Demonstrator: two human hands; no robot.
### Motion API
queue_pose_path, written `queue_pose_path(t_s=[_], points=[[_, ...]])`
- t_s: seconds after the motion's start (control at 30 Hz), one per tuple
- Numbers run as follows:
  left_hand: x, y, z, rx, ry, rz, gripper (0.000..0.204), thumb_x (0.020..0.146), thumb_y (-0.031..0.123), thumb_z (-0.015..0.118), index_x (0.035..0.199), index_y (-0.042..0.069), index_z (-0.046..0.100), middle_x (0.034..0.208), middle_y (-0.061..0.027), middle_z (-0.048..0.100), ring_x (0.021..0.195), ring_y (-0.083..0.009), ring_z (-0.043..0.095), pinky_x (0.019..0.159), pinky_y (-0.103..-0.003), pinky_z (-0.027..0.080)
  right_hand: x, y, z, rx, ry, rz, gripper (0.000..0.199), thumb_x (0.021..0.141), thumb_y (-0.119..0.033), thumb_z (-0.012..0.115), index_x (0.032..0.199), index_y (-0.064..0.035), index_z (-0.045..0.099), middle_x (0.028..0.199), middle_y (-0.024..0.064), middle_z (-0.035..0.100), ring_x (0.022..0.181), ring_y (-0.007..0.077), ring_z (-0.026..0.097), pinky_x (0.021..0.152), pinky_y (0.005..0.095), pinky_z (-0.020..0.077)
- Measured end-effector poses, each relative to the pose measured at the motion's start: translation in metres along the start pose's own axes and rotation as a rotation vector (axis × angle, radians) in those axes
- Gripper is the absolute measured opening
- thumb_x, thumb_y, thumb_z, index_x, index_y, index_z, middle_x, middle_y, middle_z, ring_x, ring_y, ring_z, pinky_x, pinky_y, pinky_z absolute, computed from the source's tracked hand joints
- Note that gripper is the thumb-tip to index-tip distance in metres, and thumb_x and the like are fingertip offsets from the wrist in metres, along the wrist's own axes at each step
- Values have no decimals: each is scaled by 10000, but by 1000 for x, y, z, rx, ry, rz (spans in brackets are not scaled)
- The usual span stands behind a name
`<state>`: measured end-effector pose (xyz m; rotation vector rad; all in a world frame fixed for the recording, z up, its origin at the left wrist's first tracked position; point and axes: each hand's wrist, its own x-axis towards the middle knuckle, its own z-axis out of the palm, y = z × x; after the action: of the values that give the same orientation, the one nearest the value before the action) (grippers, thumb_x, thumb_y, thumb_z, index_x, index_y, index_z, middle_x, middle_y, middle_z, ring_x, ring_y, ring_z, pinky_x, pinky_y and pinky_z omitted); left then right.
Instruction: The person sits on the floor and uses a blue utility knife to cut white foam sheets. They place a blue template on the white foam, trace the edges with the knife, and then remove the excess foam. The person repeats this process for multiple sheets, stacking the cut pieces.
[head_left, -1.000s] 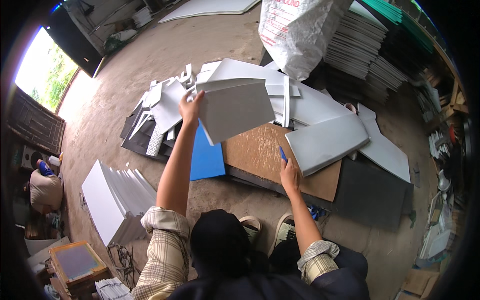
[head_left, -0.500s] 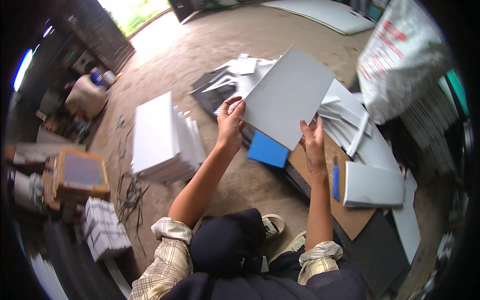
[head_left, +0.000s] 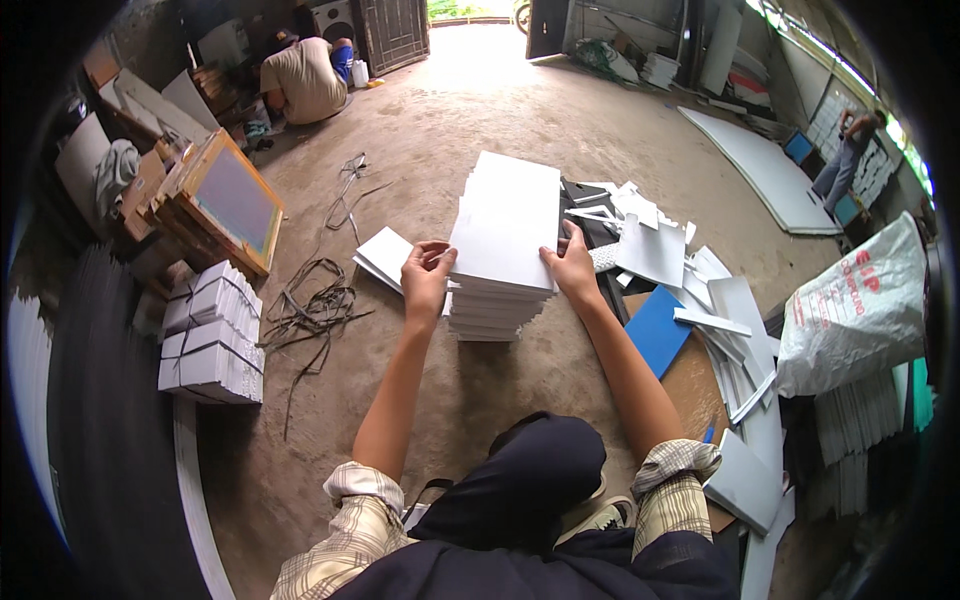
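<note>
A tall stack of white rectangular boards [head_left: 492, 312] stands on the floor in front of me, its edges slightly uneven. The topmost white board [head_left: 508, 215] lies on it, gripped from both sides. My left hand [head_left: 426, 278] has thumb and fingers closed at its near left edge. On the opposite edge is my right hand [head_left: 573, 266], thumb against the board and fingers bent; their undersides are hidden. Left of the stack lie a few loose white boards [head_left: 384, 258].
To the right are white offcuts [head_left: 650, 250], a blue board [head_left: 657, 330] and a white sack [head_left: 855, 305]. Black straps [head_left: 315, 300], strapped white bundles [head_left: 210, 335] and a wood-framed panel [head_left: 235, 200] sit left. One person [head_left: 305, 80] crouches far left; another [head_left: 850, 155] stands far right.
My view has swung from the offcuts toward the stack. Both hands moved from above the scrap to the stack; the board they held up now appears to lie on top of it.
</note>
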<state>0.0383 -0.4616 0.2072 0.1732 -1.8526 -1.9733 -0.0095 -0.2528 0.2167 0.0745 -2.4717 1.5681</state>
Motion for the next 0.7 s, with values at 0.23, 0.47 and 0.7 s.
queue_pose_path(t_s=[0.23,0.47,0.7], points=[[-7,3,12,503,52,209,345,706,216,727,976,63,577,1022,-92,574,1003,-251,494,877,-360,391,11,12,-9,-315,7,-76,586,731,-138,664,1231,-5,388,1126,234,524,1065,361,472,923,399,380],[-54,40,110,249,-338,507,358,724,213,694,1005,47,547,1088,-112,507,1066,-275,406,929,-372,312,-61,-5,-132,-348,-155,-173,331,807,-124,591,1116,-32,514,1113,133,472,940,220,557,804,305,475],[-139,-56,260,161,-1021,260,308,757,218,656,1001,51,570,1010,-119,531,988,-261,481,875,-366,374,-203,147,-309,-340,293,297,233,793,-97,581,1011,-17,555,926,130,582,846,229,595,714,325,483]])
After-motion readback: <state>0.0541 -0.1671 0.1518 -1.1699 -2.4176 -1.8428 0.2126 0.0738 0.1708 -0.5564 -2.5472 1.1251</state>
